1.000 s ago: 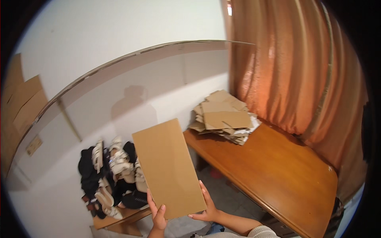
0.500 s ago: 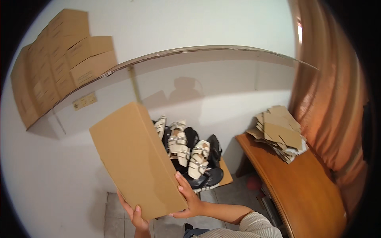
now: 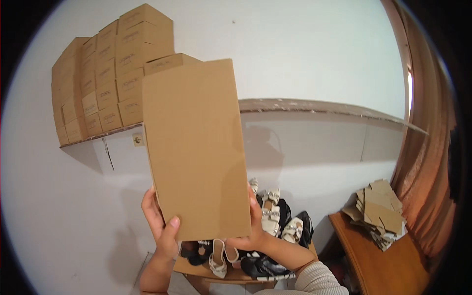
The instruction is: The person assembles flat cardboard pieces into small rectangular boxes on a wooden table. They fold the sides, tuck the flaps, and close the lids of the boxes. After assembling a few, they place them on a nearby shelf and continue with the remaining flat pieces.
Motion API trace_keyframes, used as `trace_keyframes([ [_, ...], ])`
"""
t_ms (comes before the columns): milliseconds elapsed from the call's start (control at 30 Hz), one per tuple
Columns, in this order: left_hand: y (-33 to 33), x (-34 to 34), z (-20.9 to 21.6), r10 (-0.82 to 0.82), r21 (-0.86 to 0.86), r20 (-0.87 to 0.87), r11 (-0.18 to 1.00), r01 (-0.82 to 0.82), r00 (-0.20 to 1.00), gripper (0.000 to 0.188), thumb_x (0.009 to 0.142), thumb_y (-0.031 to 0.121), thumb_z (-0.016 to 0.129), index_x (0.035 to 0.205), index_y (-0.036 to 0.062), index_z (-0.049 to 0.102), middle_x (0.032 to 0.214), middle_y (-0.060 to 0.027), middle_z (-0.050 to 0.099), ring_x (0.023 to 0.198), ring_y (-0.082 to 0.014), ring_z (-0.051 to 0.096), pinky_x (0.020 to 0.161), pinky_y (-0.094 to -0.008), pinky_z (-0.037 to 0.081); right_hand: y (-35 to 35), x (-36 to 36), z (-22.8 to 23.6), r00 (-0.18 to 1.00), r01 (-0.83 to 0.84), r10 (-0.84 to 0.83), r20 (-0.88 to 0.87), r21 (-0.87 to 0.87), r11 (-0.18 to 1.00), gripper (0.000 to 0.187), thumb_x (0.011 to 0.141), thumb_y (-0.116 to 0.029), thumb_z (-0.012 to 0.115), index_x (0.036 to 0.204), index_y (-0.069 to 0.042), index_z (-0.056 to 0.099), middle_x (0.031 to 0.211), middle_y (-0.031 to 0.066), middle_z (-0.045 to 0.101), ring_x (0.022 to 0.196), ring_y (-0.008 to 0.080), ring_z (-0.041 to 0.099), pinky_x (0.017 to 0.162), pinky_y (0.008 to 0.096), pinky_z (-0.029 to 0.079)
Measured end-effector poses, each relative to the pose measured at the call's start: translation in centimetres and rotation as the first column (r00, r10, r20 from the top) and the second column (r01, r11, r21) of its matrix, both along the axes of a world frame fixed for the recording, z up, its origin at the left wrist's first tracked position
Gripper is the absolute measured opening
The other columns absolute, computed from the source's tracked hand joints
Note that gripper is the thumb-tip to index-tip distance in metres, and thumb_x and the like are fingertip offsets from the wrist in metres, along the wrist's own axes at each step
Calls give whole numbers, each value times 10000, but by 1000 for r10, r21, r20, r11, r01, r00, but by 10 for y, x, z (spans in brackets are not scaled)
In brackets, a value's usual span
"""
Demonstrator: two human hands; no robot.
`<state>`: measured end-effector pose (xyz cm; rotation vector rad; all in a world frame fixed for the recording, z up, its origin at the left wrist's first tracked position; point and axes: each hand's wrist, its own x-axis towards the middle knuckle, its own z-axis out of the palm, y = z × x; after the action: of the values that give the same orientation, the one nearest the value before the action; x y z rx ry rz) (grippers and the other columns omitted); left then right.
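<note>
A plain brown cardboard box point(image 3: 196, 147), closed and longer than wide, is held up between both my hands. My left hand point(image 3: 164, 223) grips its lower left edge, with the thumb on the face nearest me. On the lower right side, my right hand point(image 3: 255, 226) presses against the box, some fingers hidden beneath it. Behind and below the box, white strapped sandals point(image 3: 270, 214) and black sandals point(image 3: 265, 269) lie on a small wooden table point(image 3: 216, 278). The box hides part of them.
A wall shelf point(image 3: 314, 108) runs across the wall, with stacked brown boxes point(image 3: 105, 78) at its left end. Flattened cardboard pieces point(image 3: 381, 209) are piled on a wooden desk point(image 3: 378, 265) at the right, beside an orange-brown curtain point(image 3: 423, 152). A wall socket point(image 3: 138, 140) sits under the shelf.
The box has risen in view and turned more upright, its upper part now overlapping the shelf. My view has shifted, bringing more of the stacked boxes and the sandals' table into sight.
</note>
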<state>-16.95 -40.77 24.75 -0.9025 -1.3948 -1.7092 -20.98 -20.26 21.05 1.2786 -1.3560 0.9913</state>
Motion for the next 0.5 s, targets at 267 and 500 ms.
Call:
trace_keyframes([
  [267, -30, -67, 60, 24, 133, -241, 991, 9, 970, 659, 862, 230, 473, 1423, -49, 267, 1435, -201, 358, 1356, -274, 324, 1130, -397, 219, -38, -52, 70, 992, 115, -113, -55, 19, 993, 1082, 697, -204, 836, 1504, -105, 122, 1521, 306, 130, 1417, 455, 176, 1116, 504, 234],
  [500, -46, -122, 131, -192, -36, -399, 980, 194, 897, 785, 826, 356, 525, 1445, -40, 246, 1470, -196, 322, 1390, -283, 282, 1138, -402, 210, -49, -88, 136, 975, 202, -204, -87, -38, 979, 1010, 753, -145, 798, 1497, -51, 122, 1475, 254, 281, 1363, 378, 328, 1084, 463, 316],
])
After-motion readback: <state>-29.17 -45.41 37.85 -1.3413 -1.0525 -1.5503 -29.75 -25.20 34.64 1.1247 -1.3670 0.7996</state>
